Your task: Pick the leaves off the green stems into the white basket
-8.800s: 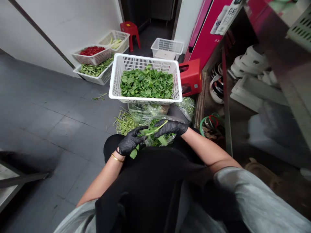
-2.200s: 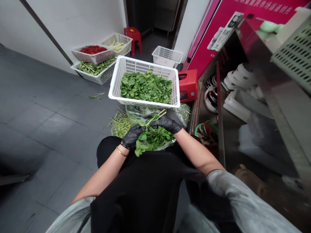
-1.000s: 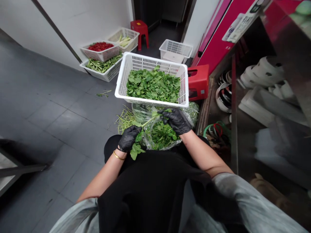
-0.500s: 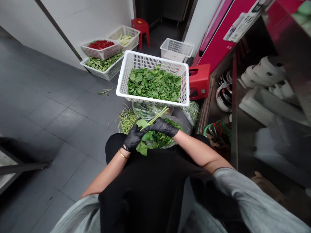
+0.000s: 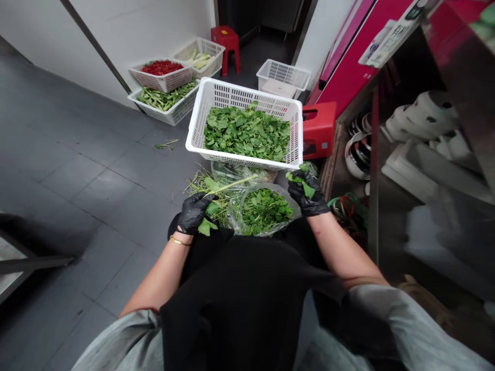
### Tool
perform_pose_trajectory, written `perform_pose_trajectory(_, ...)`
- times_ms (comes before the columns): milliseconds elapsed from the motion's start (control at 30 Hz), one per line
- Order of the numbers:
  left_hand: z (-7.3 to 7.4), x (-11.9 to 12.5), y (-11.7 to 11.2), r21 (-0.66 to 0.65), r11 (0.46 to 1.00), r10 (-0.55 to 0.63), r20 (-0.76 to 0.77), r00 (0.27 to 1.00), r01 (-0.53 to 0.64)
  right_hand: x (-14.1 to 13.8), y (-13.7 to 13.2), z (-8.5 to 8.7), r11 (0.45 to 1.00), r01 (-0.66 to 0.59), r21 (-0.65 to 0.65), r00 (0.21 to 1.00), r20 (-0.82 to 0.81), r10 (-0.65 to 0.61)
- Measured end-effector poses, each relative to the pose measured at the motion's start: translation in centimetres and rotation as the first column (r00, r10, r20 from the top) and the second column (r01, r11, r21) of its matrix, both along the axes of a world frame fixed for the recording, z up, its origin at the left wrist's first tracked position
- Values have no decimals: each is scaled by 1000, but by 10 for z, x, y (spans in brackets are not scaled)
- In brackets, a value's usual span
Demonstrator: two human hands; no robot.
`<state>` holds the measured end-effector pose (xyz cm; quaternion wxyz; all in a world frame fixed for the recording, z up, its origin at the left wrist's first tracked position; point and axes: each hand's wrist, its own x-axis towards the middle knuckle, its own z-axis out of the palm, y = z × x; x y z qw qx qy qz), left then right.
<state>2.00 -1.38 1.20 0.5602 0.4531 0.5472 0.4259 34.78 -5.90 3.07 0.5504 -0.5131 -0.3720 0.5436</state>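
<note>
Both my hands wear black gloves. My left hand (image 5: 193, 212) is closed around a leafy green stalk (image 5: 228, 184) whose stem points up and right. My right hand (image 5: 308, 193) is closed on a plucked green leaf (image 5: 305, 186), held off to the right near the front right corner of a white basket (image 5: 201, 113) full of picked leaves. Between my hands, on my lap, an open clear plastic bag (image 5: 263, 211) holds more greens.
A pile of bare stems (image 5: 199, 183) lies on the grey tile floor. Baskets of red chillies (image 5: 161, 72) and green beans (image 5: 164, 100) sit by the wall. An empty white basket (image 5: 282, 77), a red stool (image 5: 317, 129), and a steel shelf with bowls (image 5: 358, 152) stand right.
My hands have parted: the right one pulled a leaf off and swung right toward the basket corner, while the left kept the stalk and moved left.
</note>
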Motion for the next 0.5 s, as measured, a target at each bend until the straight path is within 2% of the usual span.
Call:
perform_pose_trajectory(67,-8,4,-1,21,999,34,-11,999,-34,-11,-1,8,999,-36,31,999,9,36)
perform_pose_trajectory(167,-17,22,-10,21,999,-38,1,999,38,-63,4,9,969,-245,34,954,184,235)
perform_pose_trajectory(233,-19,35,-19,44,995,-91,26,995,90,-100,13,2,962,-274,-9,932,246,267)
perform_pose_trajectory(300,-18,43,-26,88,988,-127,32,991,123,-124,24,-8,964,-246,-100,939,222,263)
perform_pose_trajectory(367,-15,43,-30,106,982,-156,3,988,154,-129,30,-15,968,-206,-144,967,119,224)
perform_pose_trajectory(400,-15,41,-30,95,980,-176,-16,984,177,-125,31,-16,976,-178,-126,982,45,185)
perform_pose_trajectory(500,-15,27,-25,35,987,-160,14,987,159,-95,28,-9,998,-60,-31,980,-192,53)
